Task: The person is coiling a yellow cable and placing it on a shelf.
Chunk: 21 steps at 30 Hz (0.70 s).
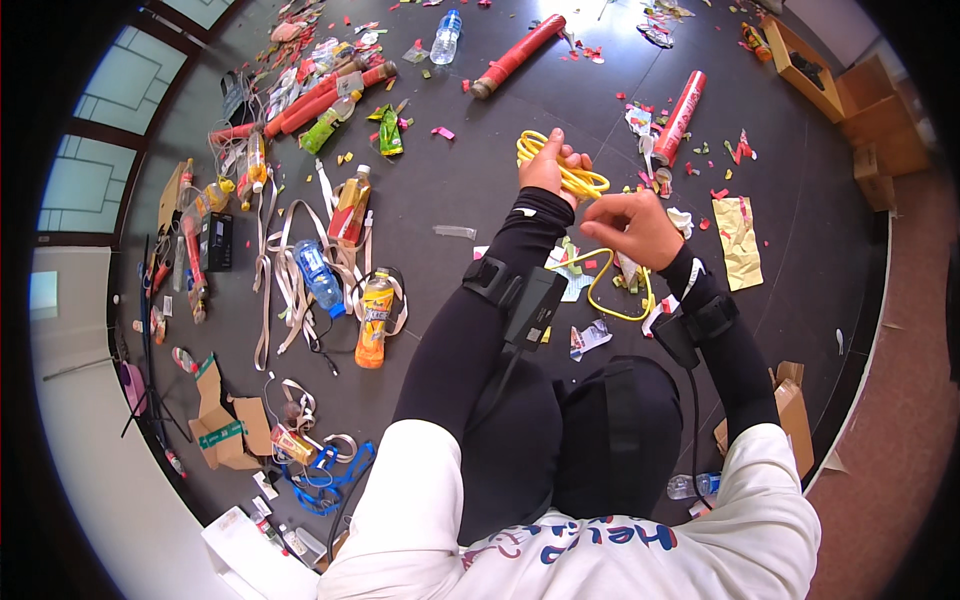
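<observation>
Yellow cable (592,182), coiled, gripped in the left hand (545,168) above a dark tiled floor (480,180).
Glazed panels (130,80) line the room's left side. Two red tubes (518,56) lie singly beyond the hands, three drink bottles (374,320) by pale straps (263,270) at left, one yellowish paper sheet (737,243) at right. The coil's long axis slants from far left to near right; a loose strand loops toward the knees. Right hand (632,228) curls beside the coil; whether it pinches cable, I cannot tell.

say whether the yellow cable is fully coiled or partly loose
Partly loose: the yellow cable is looped in the left hand, but one length curves loosely below the right hand.
</observation>
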Tool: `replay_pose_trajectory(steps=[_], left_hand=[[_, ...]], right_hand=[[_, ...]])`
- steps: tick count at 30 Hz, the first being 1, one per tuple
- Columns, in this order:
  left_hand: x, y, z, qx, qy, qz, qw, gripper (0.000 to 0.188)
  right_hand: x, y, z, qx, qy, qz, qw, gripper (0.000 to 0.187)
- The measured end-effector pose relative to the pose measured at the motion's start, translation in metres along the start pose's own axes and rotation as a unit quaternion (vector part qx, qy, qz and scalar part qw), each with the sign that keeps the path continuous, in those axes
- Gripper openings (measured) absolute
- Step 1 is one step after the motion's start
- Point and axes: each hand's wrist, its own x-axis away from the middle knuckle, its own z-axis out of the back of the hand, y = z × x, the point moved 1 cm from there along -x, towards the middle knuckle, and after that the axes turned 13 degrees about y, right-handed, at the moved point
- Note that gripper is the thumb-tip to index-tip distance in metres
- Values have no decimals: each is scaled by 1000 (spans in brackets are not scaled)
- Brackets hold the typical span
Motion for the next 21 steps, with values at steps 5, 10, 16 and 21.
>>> replay_pose_trajectory(steps=[5,10,16,21], left_hand=[[17,14,-7,-39,-30,-32,998,19],[26,23,-6,-17,-77,-18,997,24],[35,19,-4,-8,-74,1,997,26],[39,21,-2,-7,-94,63,994,19]], right_hand=[[-4,9,29,-8,157,24,987,20],[-14,19,7,-64,138,38,988,35],[-11,8,-6,-104,1,-24,994,42],[-3,35,-10,-67,-96,50,992,59]])
